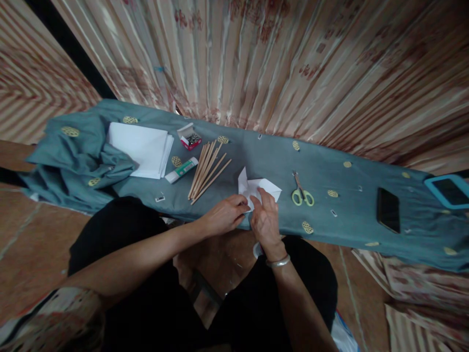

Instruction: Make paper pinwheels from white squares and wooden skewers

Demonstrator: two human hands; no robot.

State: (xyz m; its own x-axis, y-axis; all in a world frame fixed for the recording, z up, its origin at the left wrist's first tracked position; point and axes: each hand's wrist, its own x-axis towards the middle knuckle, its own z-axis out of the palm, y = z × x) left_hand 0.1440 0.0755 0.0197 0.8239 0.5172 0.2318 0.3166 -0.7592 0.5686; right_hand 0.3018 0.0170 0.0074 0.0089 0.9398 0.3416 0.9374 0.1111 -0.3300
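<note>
A folded white paper (270, 187) with pointed flaps, one standing up at its left, lies near the front edge of the cloth-covered table. My left hand (227, 213) pinches its lower left edge between thumb and fingers. From the right, my right hand (265, 220) grips the lower part of the paper, its fingers bent over it and covering part of the folds. To the right of the paper are scissors (302, 195) with light green handles. Several thin wooden sticks (207, 168) lie to the left of my hands.
A glue stick (182, 169) lies by the sticks, below an open small red box (190, 137) of small metal pieces. Farther left is a stack of white paper (141, 146). A dark phone (388, 210) and a blue-framed object (447, 190) lie right. A curtain (234, 63) hangs behind.
</note>
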